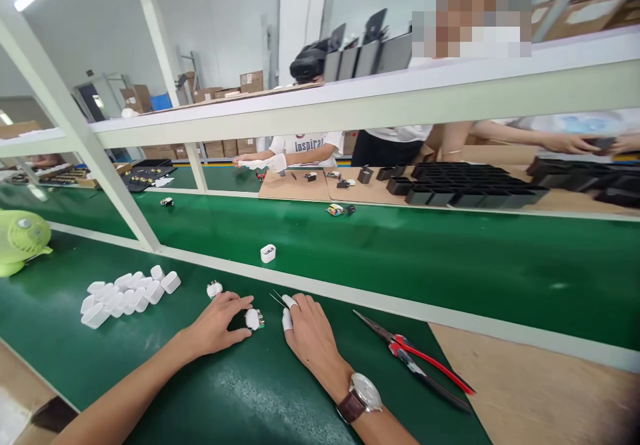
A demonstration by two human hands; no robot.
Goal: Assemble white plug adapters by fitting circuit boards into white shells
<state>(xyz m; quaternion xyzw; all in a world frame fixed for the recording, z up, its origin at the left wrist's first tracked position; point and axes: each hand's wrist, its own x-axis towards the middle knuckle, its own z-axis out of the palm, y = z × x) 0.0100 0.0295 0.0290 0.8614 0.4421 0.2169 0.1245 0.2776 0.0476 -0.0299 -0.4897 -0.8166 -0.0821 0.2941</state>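
My left hand (223,325) rests on the green work surface, thumb and forefinger spread about a small white plug part (254,319) with metal pieces and a bit of green board. The thumb is close to it; whether it touches I cannot tell. Thin metal tweezers (278,298) stick out from between the thumb and forefinger of my right hand (313,332). Those two fingers wear white finger cots. A second white plug part (215,290) with prongs lies just beyond my left hand. To the right of my right hand are long-nose pliers (400,345) with red and black handles.
Several white plastic housings (127,295) are grouped at left, near a green fan (23,238). One white housing (268,253) stands on the green belt (400,252) beyond a pale rail. Co-workers handle parts across the line, near black cases (465,182). A shelf beam (320,115) crosses above.
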